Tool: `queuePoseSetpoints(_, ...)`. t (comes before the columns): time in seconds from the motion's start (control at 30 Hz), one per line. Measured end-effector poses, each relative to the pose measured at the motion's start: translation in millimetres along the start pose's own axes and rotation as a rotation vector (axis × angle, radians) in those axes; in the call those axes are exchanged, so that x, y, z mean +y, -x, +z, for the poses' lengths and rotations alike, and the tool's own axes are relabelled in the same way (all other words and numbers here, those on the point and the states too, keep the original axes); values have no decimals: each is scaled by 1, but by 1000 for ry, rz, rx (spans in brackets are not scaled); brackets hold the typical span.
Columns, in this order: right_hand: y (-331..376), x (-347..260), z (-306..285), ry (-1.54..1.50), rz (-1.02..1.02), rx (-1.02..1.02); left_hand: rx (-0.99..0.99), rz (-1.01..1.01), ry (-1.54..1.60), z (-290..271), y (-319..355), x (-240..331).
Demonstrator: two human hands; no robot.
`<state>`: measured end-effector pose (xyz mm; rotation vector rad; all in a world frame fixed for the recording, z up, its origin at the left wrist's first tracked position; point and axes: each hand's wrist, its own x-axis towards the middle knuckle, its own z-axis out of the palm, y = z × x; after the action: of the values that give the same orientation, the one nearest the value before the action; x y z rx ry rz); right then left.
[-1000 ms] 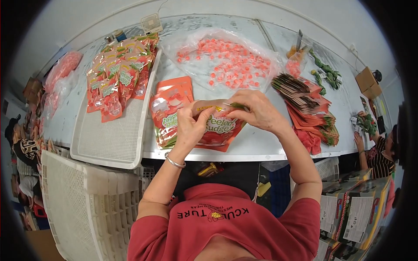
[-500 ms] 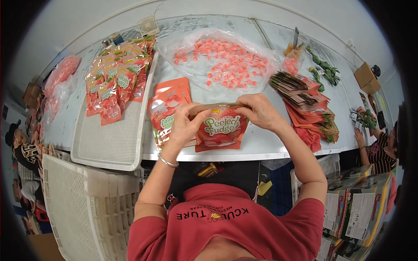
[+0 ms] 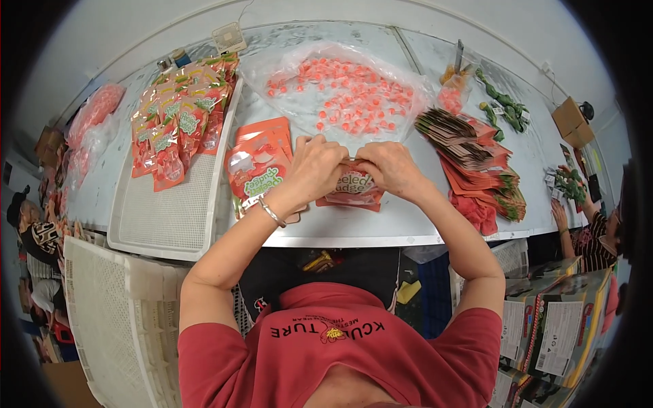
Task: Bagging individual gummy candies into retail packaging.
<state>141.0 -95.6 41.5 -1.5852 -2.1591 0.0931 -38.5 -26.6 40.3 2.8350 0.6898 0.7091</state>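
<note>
A red candy pouch (image 3: pixel 354 192) stands upright near the table's front edge. My left hand (image 3: pixel 317 166) and my right hand (image 3: pixel 391 170) are close together on its top edge, fingers closed on it, and they hide much of its upper part. Just left of it lies a stack of flat red pouches (image 3: pixel 262 163), one edge of which is behind my left forearm. Beyond my hands, small pink-and-white wrapped candies (image 3: pixel 360 95) are spread on a clear plastic sheet (image 3: pixel 269 62).
At left a white mesh tray (image 3: pixel 163 211) bears a heap of filled pouches (image 3: pixel 173 119). Fanned red pouches (image 3: pixel 479 163) lie at right, with green bundles (image 3: pixel 507 109) behind. Stacked crates (image 3: pixel 115 306) and cartons (image 3: pixel 564 326) flank me. A co-worker's hand (image 3: pixel 560 214) rests far right.
My left hand has slid right along the pouch's top, close to my right hand, and both have moved slightly away from me. The pouch is now more covered.
</note>
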Motion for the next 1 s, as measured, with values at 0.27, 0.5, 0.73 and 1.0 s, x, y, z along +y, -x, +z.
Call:
queuePoseSetpoints(0.27, 0, -4, -17, -123, -56, -138, -84, -68, 238, 1, 12, -21)
queuePoseSetpoints(0.5, 9, 0, 2, 136, -42, -31, 25, -15, 226, 9, 12, -15)
queuePoseSetpoints(0.73, -3, -5, 2, 184, -90, -57, 79, -176, 644, 16, 14, -18)
queuePoseSetpoints(1.0, -5, -5, 13, 153, -125, -65, 246, -16, 408, 32, 29, -24)
